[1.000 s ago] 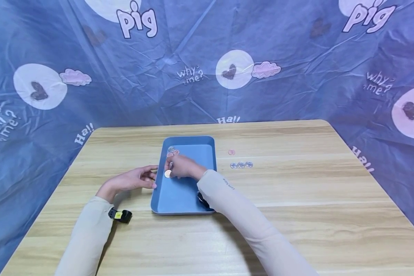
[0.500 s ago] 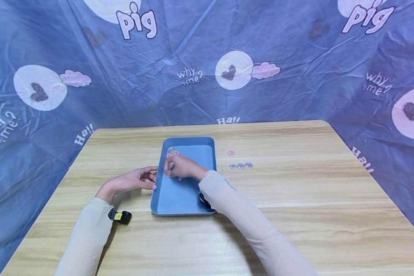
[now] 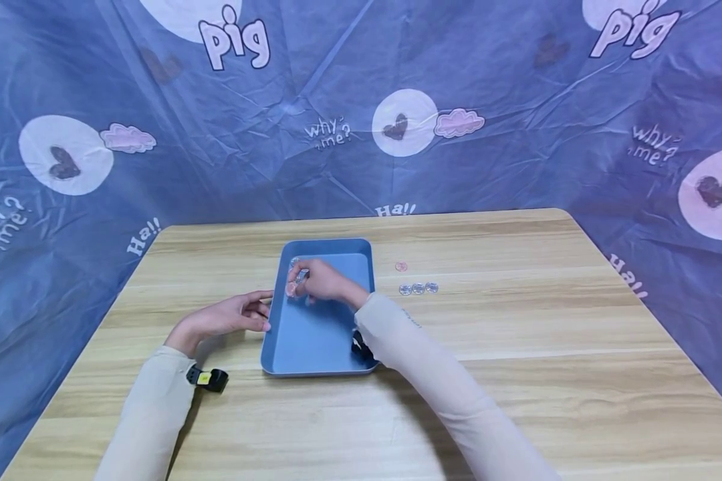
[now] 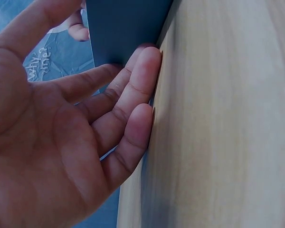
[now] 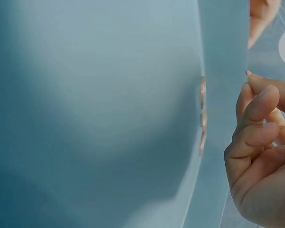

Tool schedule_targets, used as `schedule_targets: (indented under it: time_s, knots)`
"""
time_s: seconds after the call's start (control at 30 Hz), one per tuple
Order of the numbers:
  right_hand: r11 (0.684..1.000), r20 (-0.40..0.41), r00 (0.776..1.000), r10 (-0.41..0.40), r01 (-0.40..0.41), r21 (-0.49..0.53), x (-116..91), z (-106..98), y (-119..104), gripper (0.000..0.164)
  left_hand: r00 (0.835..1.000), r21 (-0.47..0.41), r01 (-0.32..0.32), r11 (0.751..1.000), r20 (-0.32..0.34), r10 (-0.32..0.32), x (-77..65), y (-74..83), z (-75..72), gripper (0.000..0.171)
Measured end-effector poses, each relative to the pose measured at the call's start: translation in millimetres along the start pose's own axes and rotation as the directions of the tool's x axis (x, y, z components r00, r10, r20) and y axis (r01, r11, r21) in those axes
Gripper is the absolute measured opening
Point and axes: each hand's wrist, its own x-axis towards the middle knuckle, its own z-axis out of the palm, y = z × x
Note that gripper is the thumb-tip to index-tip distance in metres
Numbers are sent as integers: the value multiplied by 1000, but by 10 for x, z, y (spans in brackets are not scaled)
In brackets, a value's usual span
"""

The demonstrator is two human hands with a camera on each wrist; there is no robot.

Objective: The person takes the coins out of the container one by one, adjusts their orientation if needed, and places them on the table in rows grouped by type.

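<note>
In the head view, my right hand [image 3: 321, 280] is over the far left part of a blue tray [image 3: 319, 347], with its fingers curled. A pinkish coin [image 3: 291, 289] is at its fingertips, and a silvery coin [image 3: 303, 274] shows among the fingers. Another silvery coin [image 3: 295, 262] lies just beyond, partly covered by the hand. The right wrist view shows copper-toned coins [image 5: 203, 90] edge-on in a row by the tray wall; the fingertips there are hard to read. My left hand [image 3: 225, 317] touches the tray's left wall with its fingers loosely bent, little finger side on the table [image 4: 218, 118].
Right of the tray, three silvery coins [image 3: 418, 288] lie in a row on the wooden table. A single pink coin [image 3: 401, 266] lies behind them. A patterned blue cloth [image 3: 277, 167] hangs behind the table.
My right hand has moved a little away from me inside the tray. The pinkish coin at its fingertips has shifted the same way. My left hand stays at the tray wall.
</note>
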Motion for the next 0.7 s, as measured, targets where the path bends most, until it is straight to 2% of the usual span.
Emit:
schedule_targets:
  time_s: [0.17, 0.23, 0.4, 0.7]
  knots:
    - [995, -18, 1000, 12, -10, 101, -21, -15, -69, 18, 1000, 4, -17, 1000, 8, 17, 8, -5, 7, 84]
    - [992, -22, 1000, 20, -17, 124, -37, -20, -97, 18, 1000, -1, -3, 1000, 3, 3, 11, -7, 8, 84]
    - [987, -27, 999, 29, -25, 159, -80, -33, -160, 18, 1000, -2, 27, 1000, -11, -27, 6, 5, 8, 84]
    - [978, -7, 999, 41, -39, 207, -170, -73, -280, 18, 1000, 7, 24, 1000, -8, -24, 8, 4, 1, 83]
